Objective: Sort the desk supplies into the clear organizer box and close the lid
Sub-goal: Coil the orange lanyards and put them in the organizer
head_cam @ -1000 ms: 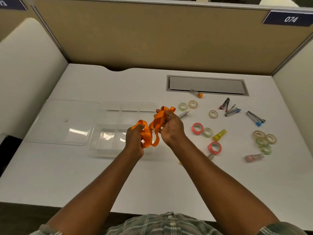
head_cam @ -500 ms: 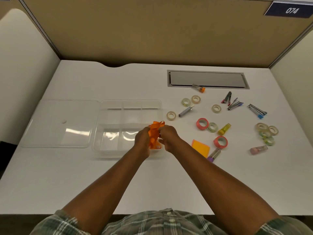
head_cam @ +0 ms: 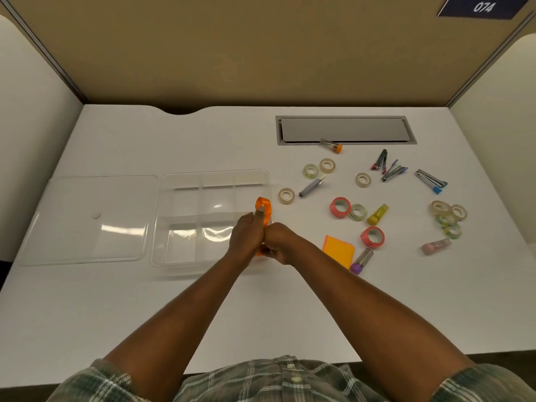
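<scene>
The orange strap (head_cam: 263, 211) is bunched between your two hands, over the right-hand end of the clear box (head_cam: 174, 181). One glossy loop of it stands up above your knuckles, and a scrap of the same orange shows low down between your palms. Most of its length is hidden, so you can't read how it is folded.

Your left hand (head_cam: 246, 236) has its fingers curled onto the strap, with one fingertip (head_cam: 260, 210) pressed against the side of the loop. Your right hand (head_cam: 280, 242) is clenched around the lower, bunched part, knuckles tight against the left hand. Whether the strap touches the box wall cannot be told from here.

The box sits open on the white desk (head_cam: 145, 314), split by dividers into compartments, none of which show anything inside. Its lid (head_cam: 87, 219) lies flat just to the left, touching the box's edge.

To your right the other supplies are scattered (none of them in the box):
- an orange pad of sticky notes (head_cam: 339, 250) just beside your right wrist, with a purple-capped tube (head_cam: 362, 261) against it
- two pink tape rolls (head_cam: 340, 207) (head_cam: 372, 237) and a yellow tube (head_cam: 377, 215) between them
- a clear tape roll (head_cam: 286, 195) near the box's right wall
- a cluster of pale tape rolls (head_cam: 448, 216) far right, with a pink tube (head_cam: 436, 246) near it

A grey hatch (head_cam: 345, 129) is set into the desk at the back.
</scene>
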Motion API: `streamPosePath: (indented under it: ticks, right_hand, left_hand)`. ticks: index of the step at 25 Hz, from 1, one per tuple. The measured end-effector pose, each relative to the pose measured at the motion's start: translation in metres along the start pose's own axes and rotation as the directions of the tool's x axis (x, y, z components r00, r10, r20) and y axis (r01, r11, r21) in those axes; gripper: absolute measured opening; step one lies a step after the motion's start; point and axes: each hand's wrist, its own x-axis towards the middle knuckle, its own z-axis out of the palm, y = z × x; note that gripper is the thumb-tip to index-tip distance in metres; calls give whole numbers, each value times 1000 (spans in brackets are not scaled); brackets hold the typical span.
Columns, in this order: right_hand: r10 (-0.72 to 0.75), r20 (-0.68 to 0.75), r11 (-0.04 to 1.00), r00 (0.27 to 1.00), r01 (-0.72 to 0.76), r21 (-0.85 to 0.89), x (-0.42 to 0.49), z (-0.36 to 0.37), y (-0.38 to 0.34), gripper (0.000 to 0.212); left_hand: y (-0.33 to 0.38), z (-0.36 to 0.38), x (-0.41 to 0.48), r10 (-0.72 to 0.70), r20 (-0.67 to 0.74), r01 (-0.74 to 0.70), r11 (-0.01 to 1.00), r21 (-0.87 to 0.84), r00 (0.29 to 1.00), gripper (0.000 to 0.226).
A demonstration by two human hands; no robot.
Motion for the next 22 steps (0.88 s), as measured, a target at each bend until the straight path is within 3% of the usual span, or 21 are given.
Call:
streamPosePath:
  ticks: [3,5,7,8,10,12,13,15,17,20,22]
  right_hand:
    - [10,-39,999,999,-12,-49,1,-17,1,16]
    - [-110,-128,960,986,71,-272,5,-28,1,25]
    - [-377,-189,749,907,178,-638,4,-33,2,30]
    - [-494,-160,635,855,228,-738,4,-33,4,33]
    - [-630,-3,417,776,335,-845,8,-32,15,38]
    - [-636,171,234,753,399,-887,14,-30,33,44]
    - [-619,200,208,760,404,-891,16,-29,41,48]
    - [-629,185,223,755,402,-888,19,-30,53,54]
    - [-679,155,220,717,400,-890,19,-31,60,55]
    - [-717,122,212,686,381,-900,14,-32,62,54]
    - [-738,113,209,666,384,-899,5,-30,63,51]
  left_hand:
    - [-11,-3,1,105,117,-126,974,190,988,58]
    - [-22,-3,6,192,241,-284,851,443,951,45]
    - [-32,-1,10,272,315,-415,642,645,909,37]
    - [-36,0,11,308,322,-444,562,698,895,36]
    - [-40,3,12,385,332,-490,456,743,861,40]
    - [-41,1,16,419,389,-549,388,740,820,43]
    - [-39,-4,18,430,409,-577,406,709,805,40]
    - [-35,-16,20,448,409,-605,543,582,795,29]
    - [-29,-30,24,496,326,-592,635,496,805,27]
    - [-21,-39,40,538,145,-523,661,538,830,31]
    - [-11,-39,56,469,190,-478,632,610,863,49]
